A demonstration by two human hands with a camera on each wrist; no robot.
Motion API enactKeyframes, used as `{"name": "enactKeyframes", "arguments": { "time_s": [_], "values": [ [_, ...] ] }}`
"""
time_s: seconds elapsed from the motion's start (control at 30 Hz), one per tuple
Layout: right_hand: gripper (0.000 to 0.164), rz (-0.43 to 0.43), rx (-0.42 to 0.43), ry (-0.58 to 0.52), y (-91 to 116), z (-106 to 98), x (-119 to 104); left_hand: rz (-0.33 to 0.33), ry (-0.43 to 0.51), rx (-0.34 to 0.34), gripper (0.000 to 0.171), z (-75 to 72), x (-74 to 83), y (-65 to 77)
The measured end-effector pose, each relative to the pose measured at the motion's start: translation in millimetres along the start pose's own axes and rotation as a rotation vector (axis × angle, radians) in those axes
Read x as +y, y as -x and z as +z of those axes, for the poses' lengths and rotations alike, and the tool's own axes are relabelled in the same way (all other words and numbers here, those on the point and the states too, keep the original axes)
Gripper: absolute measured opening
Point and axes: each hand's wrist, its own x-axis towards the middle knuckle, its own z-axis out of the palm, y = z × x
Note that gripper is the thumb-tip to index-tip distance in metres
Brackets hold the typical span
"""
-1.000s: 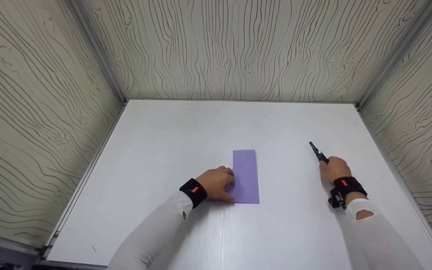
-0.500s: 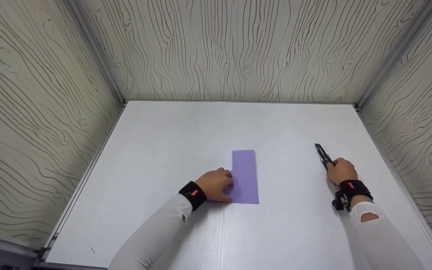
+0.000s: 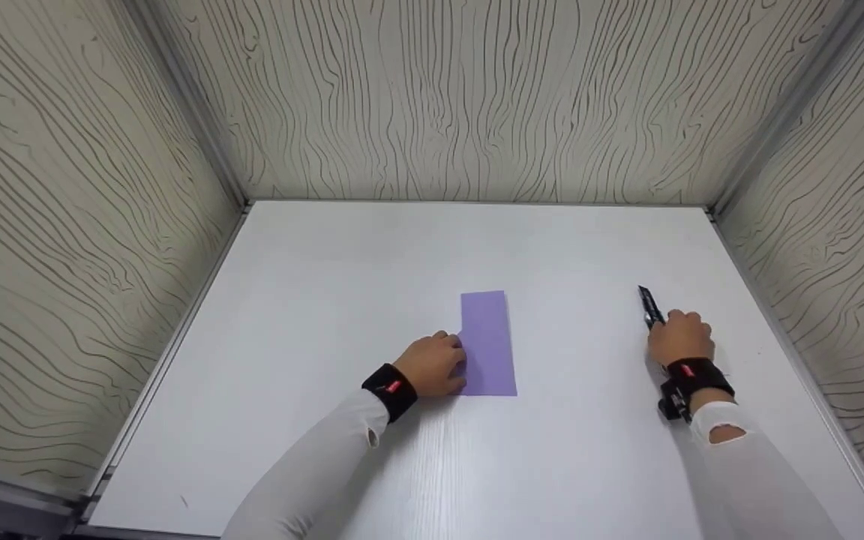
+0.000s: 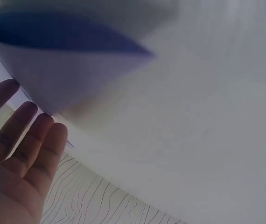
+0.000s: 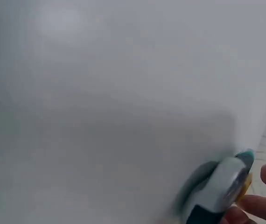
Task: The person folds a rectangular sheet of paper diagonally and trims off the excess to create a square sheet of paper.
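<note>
My left hand (image 3: 432, 365) pinches the left side of a narrow purple sheet of paper (image 3: 488, 345). In the left wrist view the paper (image 4: 72, 70) bends into an open fold with a dark inner side. Several fingertips of the left hand (image 4: 23, 158) meet its edge there; the thumb is hidden. Off to the right, my right hand (image 3: 681, 337) holds a dark utility knife (image 3: 650, 306) low over the table, its front end directed away from me. The right wrist view shows the knife (image 5: 221, 184) blurred, with grey, black and yellow parts beside the fingers.
The white table (image 3: 327, 262) lies under both hands. Wood-grain panels (image 3: 439, 97) stand behind it and along both sides, with grey metal posts (image 3: 192, 105) at the back corners. A small dark mark (image 3: 184, 501) lies near the front left.
The right hand has shifted right with the knife, which has turned slightly more upright in view. The left thumb has drawn toward the fingers, and the paper has moved slightly away from me.
</note>
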Motion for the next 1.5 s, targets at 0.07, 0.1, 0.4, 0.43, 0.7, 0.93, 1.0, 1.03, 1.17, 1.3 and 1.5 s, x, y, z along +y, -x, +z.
{"name": "enactKeyframes", "arguments": {
  "time_s": [0.07, 0.1, 0.4, 0.43, 0.7, 0.93, 1.0, 1.03, 1.17, 1.3, 1.5],
  "values": [
    [0.046, -0.031, 0.043, 0.004, 2, 4, -16, -0.011, 0.006, -0.004, 0.028, 0.0, 0.3, 0.4],
    [0.048, -0.061, 0.055, -0.008, 3, 6, -25, -0.018, 0.013, -0.009, 0.029, 0.0, 0.5, 0.5],
    [0.064, -0.425, -0.050, 0.008, 26, 38, -116, -0.048, 0.061, -0.061, 0.057, 2.3, 2.2, 0.9],
    [0.065, -0.456, -0.072, 0.015, 30, 42, -126, -0.050, 0.061, -0.064, 0.060, 2.7, 2.4, 0.9],
    [0.073, -0.716, -0.227, 0.101, 56, 70, -176, -0.099, 0.076, -0.084, 0.078, 0.4, 2.4, 0.2],
    [0.082, -0.814, -0.361, 0.158, 61, 90, -177, -0.116, 0.073, -0.088, 0.075, -0.6, 4.2, 2.7],
    [0.083, -0.814, -0.395, 0.188, 62, 93, -175, -0.120, 0.073, -0.087, 0.072, -1.3, 4.9, 3.7],
    [0.082, -0.812, -0.409, 0.191, 62, 94, -174, -0.120, 0.072, -0.087, 0.070, -1.7, 5.6, 3.7],
    [0.080, -0.784, -0.427, 0.221, 62, 94, -169, -0.122, 0.057, -0.077, 0.061, -1.5, 7.6, 2.5],
    [0.080, -0.717, -0.418, 0.213, 57, 88, -163, -0.116, 0.031, -0.071, 0.053, -2.0, 9.2, 0.7],
    [0.075, -0.610, -0.370, 0.219, 49, 74, -142, -0.130, 0.030, -0.079, 0.054, -1.1, 9.2, -1.5]
  ]
}}
